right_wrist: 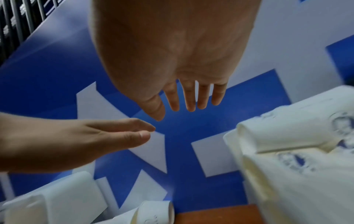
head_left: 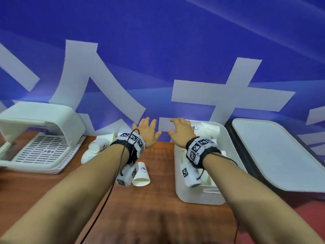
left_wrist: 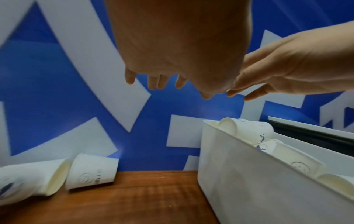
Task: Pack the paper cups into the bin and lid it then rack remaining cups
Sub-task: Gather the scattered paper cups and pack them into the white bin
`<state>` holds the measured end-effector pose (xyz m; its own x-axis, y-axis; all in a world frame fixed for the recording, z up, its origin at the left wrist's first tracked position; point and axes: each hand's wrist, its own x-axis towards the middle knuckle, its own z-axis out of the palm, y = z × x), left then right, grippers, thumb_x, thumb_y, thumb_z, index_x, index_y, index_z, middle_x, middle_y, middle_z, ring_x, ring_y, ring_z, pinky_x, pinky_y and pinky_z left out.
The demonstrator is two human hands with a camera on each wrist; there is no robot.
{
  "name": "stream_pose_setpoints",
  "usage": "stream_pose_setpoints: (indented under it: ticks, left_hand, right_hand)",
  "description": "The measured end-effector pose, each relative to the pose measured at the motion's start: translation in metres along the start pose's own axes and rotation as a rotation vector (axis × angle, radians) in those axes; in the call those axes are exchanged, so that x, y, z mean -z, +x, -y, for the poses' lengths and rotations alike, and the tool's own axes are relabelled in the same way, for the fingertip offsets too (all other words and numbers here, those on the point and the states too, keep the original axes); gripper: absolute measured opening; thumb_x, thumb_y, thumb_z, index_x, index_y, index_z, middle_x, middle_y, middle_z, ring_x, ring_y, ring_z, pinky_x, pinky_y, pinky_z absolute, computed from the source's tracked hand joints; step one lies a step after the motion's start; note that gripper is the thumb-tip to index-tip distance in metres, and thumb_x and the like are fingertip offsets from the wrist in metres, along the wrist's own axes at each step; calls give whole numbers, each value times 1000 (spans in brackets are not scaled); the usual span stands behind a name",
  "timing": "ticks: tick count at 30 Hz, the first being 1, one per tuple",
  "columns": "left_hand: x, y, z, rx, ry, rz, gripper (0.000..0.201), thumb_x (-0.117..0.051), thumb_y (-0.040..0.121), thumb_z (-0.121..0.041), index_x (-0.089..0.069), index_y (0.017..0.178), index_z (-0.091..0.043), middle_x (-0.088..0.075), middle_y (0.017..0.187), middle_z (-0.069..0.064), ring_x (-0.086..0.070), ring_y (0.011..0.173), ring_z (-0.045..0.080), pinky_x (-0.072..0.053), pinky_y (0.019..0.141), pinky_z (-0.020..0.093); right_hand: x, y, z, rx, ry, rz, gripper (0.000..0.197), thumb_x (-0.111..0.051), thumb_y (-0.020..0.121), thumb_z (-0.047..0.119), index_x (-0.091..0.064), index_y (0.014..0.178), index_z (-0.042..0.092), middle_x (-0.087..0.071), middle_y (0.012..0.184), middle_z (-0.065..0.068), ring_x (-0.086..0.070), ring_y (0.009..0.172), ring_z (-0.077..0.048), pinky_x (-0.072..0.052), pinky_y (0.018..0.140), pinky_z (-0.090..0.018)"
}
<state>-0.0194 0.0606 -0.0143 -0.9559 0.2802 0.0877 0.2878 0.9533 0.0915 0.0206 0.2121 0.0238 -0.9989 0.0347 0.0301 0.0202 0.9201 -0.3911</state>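
A white bin (head_left: 179, 175) stands right of centre on the wooden table, with several white paper cups (left_wrist: 247, 128) lying inside it. More paper cups (head_left: 96, 147) lie on their sides at the back left of centre, and one cup (head_left: 141, 175) lies under my left wrist. My left hand (head_left: 148, 131) hovers open, fingers spread, above the table between the loose cups and the bin. My right hand (head_left: 179, 129) is open too, held over the bin's far left corner. Both hands are empty. The bin's lid (head_left: 274, 154) lies flat to the right of the bin.
A white slotted cup rack (head_left: 42, 148) with a hooded top stands at the far left. A blue banner (head_left: 158, 59) with large white characters rises directly behind the table. Bare wood (head_left: 149, 208) lies in front between my forearms.
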Motion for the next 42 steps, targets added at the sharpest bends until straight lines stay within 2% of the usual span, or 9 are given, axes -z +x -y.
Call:
stream_pose_setpoints:
  ticks: [6,14,19,23,27,32,36,38,42]
  left_hand:
    - [-12,-17,70,103,-19,47,56,-39,96,-46,-29,144,-18,-31,148,9,-33,136,25,-28,105,45]
    - [-51,-11,165,240,-13,193,55,-46,89,-45,-36,135,-18,-45,133,9,-44,121,30,-40,99,45]
    - [-75,0,192,323,-5,230,57,-48,88,-46,-36,134,-15,-39,135,15,-39,121,34,-39,99,47]
    - [-92,8,208,399,13,231,69,-53,83,-50,-31,139,-16,-25,145,18,-19,135,40,-32,106,51]
    - [-102,18,219,465,-33,309,79,-55,84,-52,-17,146,-22,-8,153,19,-4,142,45,-27,109,59]
    - [-120,29,223,517,-72,387,74,-59,82,-50,-23,140,-22,-23,141,20,-33,126,41,-39,99,52]
    - [-118,32,214,533,-94,381,55,-57,87,-24,-32,136,-20,-35,129,18,-41,115,35,-43,89,43]
    - [-114,32,209,539,-82,375,54,-56,87,-19,-32,136,-20,-36,129,18,-41,116,35,-43,90,43]
    - [-91,30,199,483,-69,344,62,-53,90,-28,-25,143,-18,-36,136,19,-42,121,35,-41,94,42]
  right_hand:
    - [-65,8,49,45,19,154,55,-51,93,28,-33,145,19,-32,147,-7,-27,136,-29,-28,109,-41]
    - [-144,22,77,-77,-8,346,59,-53,91,33,-31,145,21,-31,146,-5,-28,132,-27,-32,107,-39]
    - [-182,39,82,-244,-26,462,68,-56,88,41,-26,146,23,-24,150,-6,-24,136,-34,-34,108,-47]
    - [-203,45,78,-392,-81,548,84,-64,81,51,-22,147,18,-21,152,-13,-29,136,-39,-35,109,-48]
    - [-214,46,71,-467,-56,615,81,-72,78,44,-28,139,13,-32,140,-14,-47,123,-31,-46,97,-38]
    - [-215,56,65,-447,-150,622,62,-64,86,26,-33,138,12,-43,133,-15,-55,114,-28,-50,84,-31]
    - [-205,62,58,-400,-133,617,46,-61,88,34,-53,125,8,-58,123,-11,-61,106,-25,-49,77,-28]
    - [-199,63,54,-380,-124,592,47,-60,88,39,-54,124,9,-56,124,-10,-59,108,-25,-48,80,-30]
    - [-183,62,50,-352,-32,518,47,-55,89,43,-53,128,17,-54,127,-9,-57,109,-27,-49,86,-33]
